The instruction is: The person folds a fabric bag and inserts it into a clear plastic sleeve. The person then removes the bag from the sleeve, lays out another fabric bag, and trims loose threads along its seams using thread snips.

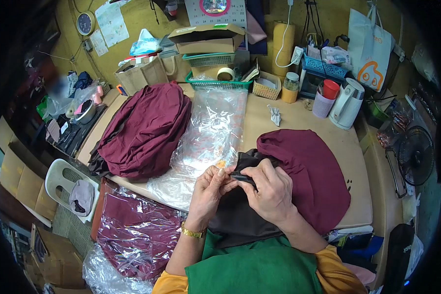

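My left hand (212, 188) is closed in a pinch, fingertips meeting those of my right hand (269, 188) above my lap. Between them is a small, slim black thing (240, 176), gripped by the right fingers; its exact kind is hard to make out. What the left fingertips pinch is mostly hidden. Under and beside the hands lies a maroon garment (308, 171) with a black cloth part (235, 210) that hangs over my lap. A clear plastic bag (210, 127) lies flat just beyond the left hand.
A pile of maroon garments (144, 130) is on the table at left. Plastic-wrapped maroon cloth (132, 230) lies lower left, near a white plastic chair (59, 191). Along the back stand a green basket (218, 84), a jar (290, 88), a red cup (330, 89) and an electric kettle (347, 105).
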`<state>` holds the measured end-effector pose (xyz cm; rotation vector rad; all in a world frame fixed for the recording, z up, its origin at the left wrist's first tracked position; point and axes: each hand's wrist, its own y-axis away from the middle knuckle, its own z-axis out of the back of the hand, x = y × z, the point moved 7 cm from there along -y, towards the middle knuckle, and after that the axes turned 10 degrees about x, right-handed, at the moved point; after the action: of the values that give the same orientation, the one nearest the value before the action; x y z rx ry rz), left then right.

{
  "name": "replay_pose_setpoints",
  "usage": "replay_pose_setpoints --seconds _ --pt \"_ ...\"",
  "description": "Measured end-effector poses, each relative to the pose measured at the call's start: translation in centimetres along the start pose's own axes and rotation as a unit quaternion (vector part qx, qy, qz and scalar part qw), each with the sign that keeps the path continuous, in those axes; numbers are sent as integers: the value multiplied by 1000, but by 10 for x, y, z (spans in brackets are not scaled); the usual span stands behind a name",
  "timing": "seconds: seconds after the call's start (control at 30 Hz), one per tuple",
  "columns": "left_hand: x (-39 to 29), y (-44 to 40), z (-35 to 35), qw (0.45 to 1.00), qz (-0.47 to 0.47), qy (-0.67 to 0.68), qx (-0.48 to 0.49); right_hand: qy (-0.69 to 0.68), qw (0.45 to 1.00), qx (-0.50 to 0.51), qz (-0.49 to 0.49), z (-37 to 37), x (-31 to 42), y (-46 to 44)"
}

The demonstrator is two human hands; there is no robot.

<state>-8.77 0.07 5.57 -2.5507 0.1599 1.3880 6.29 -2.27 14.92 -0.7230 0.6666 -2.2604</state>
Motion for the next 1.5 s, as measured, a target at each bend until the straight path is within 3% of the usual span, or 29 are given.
replay_pose_setpoints --seconds 0.17,0.23,0.3,0.37,0.47,0.57,0.63,0.67,0.7,0.77,0.83,0.93,1.0,1.1,1.27,1.33,1.4,1.43,1.5 --pt "-5 4 -8 1000 1 -13 8 17 1000 0 22 -6 -1 -1" --pt "-6 5 -10 1000 4 -14 11 -201 976 -49 -70 -1 -15 -6" --pt "-11 6 -16 1000 -18 4 17 -218 961 -105 -134 -4 -36 -7" --pt "-18 10 -12 999 -38 -11 -5 -362 908 124 -173 -45 -68 -4" --pt "-44 16 23 981 -148 -56 -113 -369 905 74 -199 -46 -80 3" --pt "-65 25 71 962 -215 61 -159 -373 903 58 -205 -44 -85 7" --pt "-84 19 50 951 -271 115 94 -370 904 57 -206 -43 -83 7" --pt "-77 23 58 967 -250 -4 -50 -377 901 59 -204 -42 -79 5" --pt "-71 23 49 959 -192 -173 -114 -384 899 61 -202 -42 -76 4" --pt "-53 10 20 903 -108 -409 -73 -392 897 64 -196 -46 -70 3" --pt "-42 2 -14 913 -77 -399 -40 -397 896 67 -188 -46 -66 3" --pt "-13 -12 0 947 -43 -318 -14 -366 915 75 -154 -39 -61 3" --pt "-9 -12 9 980 -32 -181 -71 -350 921 58 -160 -32 -66 7" --pt "-25 -7 12 961 -82 -249 -88 -367 910 69 -183 -32 -79 12" --pt "-18 -2 24 980 -35 -185 -68 -381 904 70 -183 -36 -77 12" --pt "-26 -3 -5 963 -68 -249 -78 -376 907 75 -176 -36 -70 10" --pt "-29 -5 -16 935 -41 -349 -41 -389 903 73 -169 -36 -64 9" --pt "-28 -5 -12 935 -41 -349 -41 -389 903 73 -169 -36 -64 10" --pt "-5 -8 -1 965 68 -252 -30 -369 915 64 -152 -34 -64 10"
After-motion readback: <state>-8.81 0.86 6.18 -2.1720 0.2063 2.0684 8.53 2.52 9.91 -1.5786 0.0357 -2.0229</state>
